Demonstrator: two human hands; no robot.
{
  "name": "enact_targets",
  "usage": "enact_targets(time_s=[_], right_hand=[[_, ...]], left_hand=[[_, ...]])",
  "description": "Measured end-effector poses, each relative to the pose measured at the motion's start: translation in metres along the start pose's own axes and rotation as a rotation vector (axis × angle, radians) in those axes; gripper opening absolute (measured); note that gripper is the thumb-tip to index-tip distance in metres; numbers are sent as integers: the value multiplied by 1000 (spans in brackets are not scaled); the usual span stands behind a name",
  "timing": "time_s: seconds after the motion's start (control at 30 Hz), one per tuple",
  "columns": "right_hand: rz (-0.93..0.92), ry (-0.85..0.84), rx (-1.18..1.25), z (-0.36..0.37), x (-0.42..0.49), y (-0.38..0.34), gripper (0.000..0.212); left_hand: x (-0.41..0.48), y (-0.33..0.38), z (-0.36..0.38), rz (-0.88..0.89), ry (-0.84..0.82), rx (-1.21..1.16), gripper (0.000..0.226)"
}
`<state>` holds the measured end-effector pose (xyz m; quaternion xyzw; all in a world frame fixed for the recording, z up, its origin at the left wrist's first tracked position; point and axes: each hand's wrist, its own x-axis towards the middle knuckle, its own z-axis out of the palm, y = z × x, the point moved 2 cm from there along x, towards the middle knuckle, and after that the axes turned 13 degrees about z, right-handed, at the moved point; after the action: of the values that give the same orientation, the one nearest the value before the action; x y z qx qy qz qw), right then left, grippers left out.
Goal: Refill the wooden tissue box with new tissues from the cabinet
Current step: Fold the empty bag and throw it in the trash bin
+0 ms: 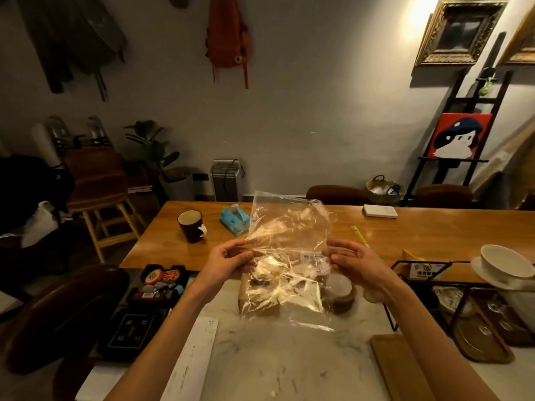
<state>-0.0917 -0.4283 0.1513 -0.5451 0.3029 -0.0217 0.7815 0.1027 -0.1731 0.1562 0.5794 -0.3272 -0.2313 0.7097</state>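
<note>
I hold a clear, empty plastic wrapper [289, 233] spread upright between both hands above the marble counter. My left hand [228, 260] pinches its left edge and my right hand [353, 261] pinches its right edge. Behind and below the wrapper, seen through it, stands the wooden tissue box [254, 302] on the counter; its top is blurred by the plastic. A flat white paper strip [197, 357] lies on the counter near my left forearm.
A round wooden lidded container [341, 293] stands right of the box. On the wooden table [405, 230] beyond are a dark mug [191, 225], a blue tissue pack [234, 218] and a white pad [379, 211]. A black wire rack [419, 285], a white bowl [505, 261] and wooden trays stand right.
</note>
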Motion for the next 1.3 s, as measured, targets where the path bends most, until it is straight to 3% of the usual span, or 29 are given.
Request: enact_targets(time_s=[0.1, 0.2, 0.4, 0.53, 0.67, 0.77, 1.03, 1.13, 1.2, 1.3], right_hand=[[-46, -58, 4, 5, -6, -5, 35], [-55, 5, -73, 17, -14, -7, 44], [-139, 12, -165, 32, -16, -3, 31], [-36, -54, -133, 24, -16, -4, 36], [19, -22, -162, 23, -16, -2, 27], [31, -115, -104, 23, -15, -1, 28], [-65, -55, -123, 24, -15, -3, 27], [-102, -30, -128, 31, -17, -8, 38], [-112, -77, -98, 38, -18, -11, 41], [-93, -338, 69, 48, -15, -14, 43]], left_hand=[[2, 0, 2, 52, 76, -28, 31], [4, 1, 3, 67, 85, -16, 35], [5, 0, 9, 41, 2, -17, 32], [5, 1, 5, -8, -81, -144, 37], [2, 0, 7, -72, -222, -176, 33], [2, -1, 8, -26, -175, -75, 32], [-2, 1, 7, 168, -123, -122, 20], [-2, -2, 6, 206, -111, -157, 41], [-6, 0, 3, 243, -101, -122, 44], [-21, 7, -22, 322, 51, -26, 48]])
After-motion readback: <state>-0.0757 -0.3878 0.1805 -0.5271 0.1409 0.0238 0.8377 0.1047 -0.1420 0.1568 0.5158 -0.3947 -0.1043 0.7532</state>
